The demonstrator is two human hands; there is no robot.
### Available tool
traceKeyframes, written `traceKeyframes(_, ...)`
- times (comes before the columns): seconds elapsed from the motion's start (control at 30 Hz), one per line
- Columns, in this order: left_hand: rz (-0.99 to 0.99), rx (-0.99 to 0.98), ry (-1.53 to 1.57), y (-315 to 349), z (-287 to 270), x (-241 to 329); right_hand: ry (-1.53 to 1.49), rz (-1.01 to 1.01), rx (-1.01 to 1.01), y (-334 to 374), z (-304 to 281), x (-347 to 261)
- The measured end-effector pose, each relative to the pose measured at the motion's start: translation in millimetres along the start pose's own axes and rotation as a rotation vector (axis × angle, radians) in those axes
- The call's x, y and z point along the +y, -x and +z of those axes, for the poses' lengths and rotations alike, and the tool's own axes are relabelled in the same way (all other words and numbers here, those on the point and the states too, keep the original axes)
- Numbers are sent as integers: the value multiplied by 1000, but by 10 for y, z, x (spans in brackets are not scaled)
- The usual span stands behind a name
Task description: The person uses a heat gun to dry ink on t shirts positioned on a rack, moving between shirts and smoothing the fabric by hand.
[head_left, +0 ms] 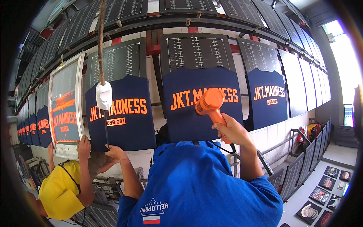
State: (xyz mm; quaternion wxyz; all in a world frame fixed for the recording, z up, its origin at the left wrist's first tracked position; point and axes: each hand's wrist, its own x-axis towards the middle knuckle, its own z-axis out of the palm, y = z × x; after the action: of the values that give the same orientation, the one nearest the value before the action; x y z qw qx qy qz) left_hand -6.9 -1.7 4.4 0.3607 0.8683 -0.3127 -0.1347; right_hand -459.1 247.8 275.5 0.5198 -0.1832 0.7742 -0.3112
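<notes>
My right hand (234,131) grips the handle of an orange hair dryer (213,99). Its barrel covers part of the orange lettering on the middle navy shirt panel (200,126), which lies on a dark board (196,53). At the lower edge of the left navy panel (130,132), my left hand (116,152) has its fingers closed. A thin dark cord (106,128) runs down to those fingertips from a white switch (104,96); whether they pinch the cord or the fabric edge is hidden.
Left of me, a co-worker in a yellow shirt (62,185) holds a framed printing screen (80,98). Another printed navy panel (266,96) lies on the right, beside white boards (293,83). A metal rail (177,23) crosses behind the boards. The switch hangs from a brown rope (101,45).
</notes>
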Motion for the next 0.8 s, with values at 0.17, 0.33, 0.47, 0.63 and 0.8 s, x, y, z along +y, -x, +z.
traceKeyframes(0.17,-1,11,17,-10,3,13,44,-23,10,52,37,20)
traceKeyframes(0.33,19,6,66,23,-23,30,10,-20,2,77,21,25)
traceKeyframes(0.47,24,20,86,74,-31,82,27,-27,30,69,2,33)
traceKeyframes(0.63,56,6,86,52,-30,46,76,53,34,109,13,-73)
traceKeyframes(0.8,14,6,74,61,-18,58,-18,10,78,98,-6,18)
